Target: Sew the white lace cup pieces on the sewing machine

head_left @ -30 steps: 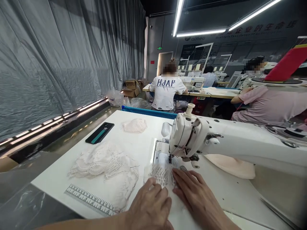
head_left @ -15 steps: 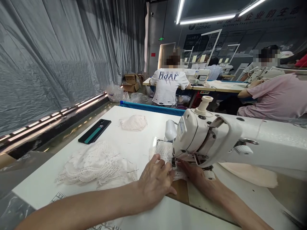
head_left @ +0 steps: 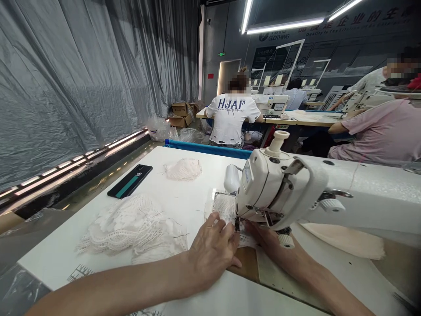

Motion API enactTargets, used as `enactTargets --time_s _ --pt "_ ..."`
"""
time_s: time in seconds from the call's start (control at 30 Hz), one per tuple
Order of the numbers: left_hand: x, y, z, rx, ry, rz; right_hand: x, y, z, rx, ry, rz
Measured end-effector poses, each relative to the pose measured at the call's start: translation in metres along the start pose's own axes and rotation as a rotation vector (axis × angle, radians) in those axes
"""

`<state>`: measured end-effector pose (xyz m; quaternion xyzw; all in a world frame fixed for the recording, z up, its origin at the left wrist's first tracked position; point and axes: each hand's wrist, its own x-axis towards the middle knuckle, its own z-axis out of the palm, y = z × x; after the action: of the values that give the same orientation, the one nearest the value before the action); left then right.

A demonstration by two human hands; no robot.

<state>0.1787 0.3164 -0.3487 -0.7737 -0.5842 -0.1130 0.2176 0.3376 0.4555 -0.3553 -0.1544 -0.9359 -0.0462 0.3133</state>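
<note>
White lace fabric (head_left: 225, 207) lies under the needle end of a white sewing machine (head_left: 279, 188). From the left, my left hand (head_left: 213, 245) presses its bent fingertips onto the lace, with the thumb lower down near the brown plate. On the other side of the needle, my right hand (head_left: 268, 239) reaches beneath the machine head and holds the lace edge; its fingertips are partly hidden. A heap of white lace pieces (head_left: 131, 228) rests to the left of my hands.
A dark phone (head_left: 130, 181) with a green stripe and a pale fabric cup (head_left: 184, 169) lie on the white table (head_left: 184, 202). Pale fabric (head_left: 345, 239) sits behind my right arm. Co-workers (head_left: 232, 116) sit at machines ahead.
My hands and the lace stay almost in place at the needle. In the background, a co-worker at the far right has shifted further right.
</note>
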Motion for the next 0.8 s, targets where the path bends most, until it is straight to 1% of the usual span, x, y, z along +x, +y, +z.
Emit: enactTargets --time_s 0.17,0.23,0.37,0.47,0.6,0.8 --pt "-0.004 0.005 -0.01 -0.047 0.042 0.027 -0.014 -0.019 -0.024 0.034 -0.067 -0.189" --pt "-0.005 0.006 -0.013 -0.075 0.038 0.038 -0.019 -0.026 -0.03 0.054 -0.071 -0.22" --pt "-0.006 0.007 -0.016 -0.09 0.029 0.057 -0.022 -0.033 -0.034 0.087 0.017 -0.173" --pt "-0.007 0.008 -0.017 -0.077 0.035 0.062 -0.021 -0.033 -0.035 0.113 0.05 -0.179" --pt "-0.006 0.009 -0.02 -0.081 0.032 0.056 -0.022 -0.029 -0.038 0.099 0.056 -0.175" --pt "-0.007 0.009 -0.02 -0.088 0.05 0.068 -0.023 -0.032 -0.04 0.108 0.056 -0.114"
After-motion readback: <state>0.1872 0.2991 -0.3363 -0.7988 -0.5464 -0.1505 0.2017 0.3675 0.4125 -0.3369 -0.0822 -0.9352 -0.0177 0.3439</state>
